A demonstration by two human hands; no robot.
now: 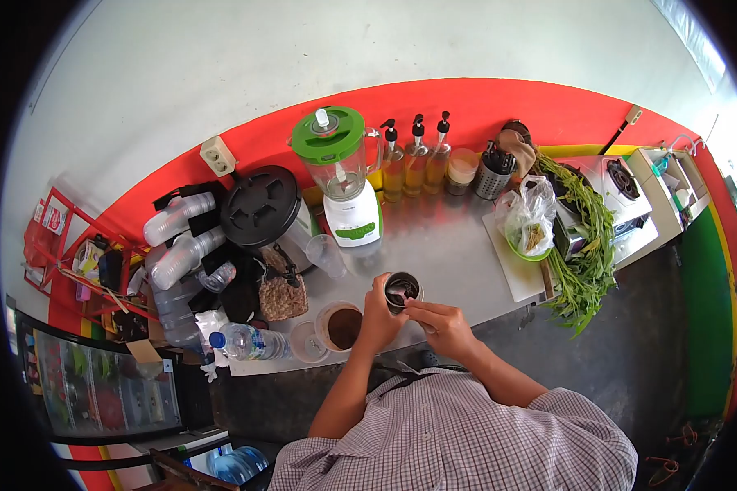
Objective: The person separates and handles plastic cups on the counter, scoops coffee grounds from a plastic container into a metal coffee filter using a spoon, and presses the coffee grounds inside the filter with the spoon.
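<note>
In the head view, my left hand (377, 317) is wrapped round a small metal cup (391, 304) at the table's front edge. The cup looks dark inside, and what it holds cannot be made out. My right hand (446, 326) pinches a spoon (400, 290), whose bowl is inside the cup; most of its handle is hidden by my fingers. Left of my left hand stands an open plastic tub of brown powder (344, 327). Beside it is a clear round lid or shallow tub (308, 342). A water bottle with a blue cap (252, 341) is farther left.
A green-lidded blender (350, 213), several pump bottles (416, 164) and a metal utensil holder (493, 176) line the back of the steel table (434, 245). Leafy greens (588, 237) overhang its right side near a stove (618, 192). A black-lidded container (260, 206) and stacked plastic cups (188, 254) crowd the left.
</note>
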